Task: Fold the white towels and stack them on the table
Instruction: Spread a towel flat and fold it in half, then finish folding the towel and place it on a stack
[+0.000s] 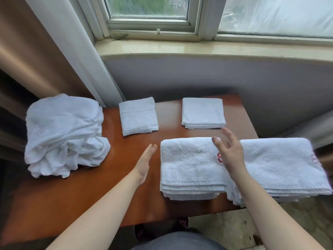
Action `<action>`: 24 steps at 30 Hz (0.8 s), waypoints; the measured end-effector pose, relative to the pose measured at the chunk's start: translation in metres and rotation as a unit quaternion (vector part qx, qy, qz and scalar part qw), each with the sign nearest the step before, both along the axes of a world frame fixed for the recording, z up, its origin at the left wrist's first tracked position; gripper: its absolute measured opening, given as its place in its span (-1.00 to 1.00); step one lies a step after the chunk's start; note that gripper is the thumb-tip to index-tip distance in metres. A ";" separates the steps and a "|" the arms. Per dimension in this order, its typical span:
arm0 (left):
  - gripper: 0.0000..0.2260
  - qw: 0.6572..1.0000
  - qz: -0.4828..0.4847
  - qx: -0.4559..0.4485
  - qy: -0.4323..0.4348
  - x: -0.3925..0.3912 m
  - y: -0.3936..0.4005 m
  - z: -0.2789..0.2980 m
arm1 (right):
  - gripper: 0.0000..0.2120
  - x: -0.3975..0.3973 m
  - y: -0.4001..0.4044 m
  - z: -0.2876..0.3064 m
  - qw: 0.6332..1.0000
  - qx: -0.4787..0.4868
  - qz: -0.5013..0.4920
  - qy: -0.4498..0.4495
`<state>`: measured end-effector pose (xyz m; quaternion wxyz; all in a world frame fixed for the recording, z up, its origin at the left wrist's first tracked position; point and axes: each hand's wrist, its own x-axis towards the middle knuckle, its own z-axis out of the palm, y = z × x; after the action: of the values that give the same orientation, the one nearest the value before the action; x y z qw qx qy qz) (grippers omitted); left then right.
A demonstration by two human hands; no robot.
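— On the table (90, 195), what lies where?

— At the far left sits a heap (63, 134) of unfolded white towels, crumpled and hanging partly past the table's left edge. Right of it, toward the far side, lie two small folded towels: the left square (137, 116) and the right square (202, 112), well apart, with bare wood between them.

— And nearer?

— At the near right lies a folded stack (191, 168), its layered edges facing the near side. Just beside it, further right, lies a second stack (282, 165), reaching past the table's right edge. Red stitching shows between them, partly hidden by the right hand.

— The hands?

— The left hand (145, 164) is flat, fingers straight and together, edge-on over the bare wood just left of the near stack, holding nothing. The right hand (228, 154) hovers over the seam between the two stacks, fingers spread and relaxed, gripping nothing.

— Beyond the table?

— A windowsill (198, 49), a window (149, 8) and a curtain (27, 51) at left.
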<state>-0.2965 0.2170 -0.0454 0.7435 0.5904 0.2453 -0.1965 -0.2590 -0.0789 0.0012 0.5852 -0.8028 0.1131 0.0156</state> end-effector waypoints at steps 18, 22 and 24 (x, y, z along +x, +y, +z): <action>-0.15 0.975 0.182 0.043 -0.117 -0.045 0.172 0.085 | -0.81 -0.002 0.258 0.030 0.949 0.112 0.295 0.017; -0.33 0.971 0.195 0.054 -0.125 -0.063 0.232 0.083 | -0.57 -0.011 0.323 0.028 0.944 0.106 0.312 0.027; -0.38 0.971 0.192 0.064 -0.123 -0.072 0.270 0.083 | -0.70 -0.015 0.360 0.027 0.943 0.107 0.312 0.034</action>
<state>-0.3684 0.4867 0.0375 0.7528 0.5978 0.2727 0.0405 -0.2737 0.2814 0.0286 0.6298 -0.7292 -0.1257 0.2363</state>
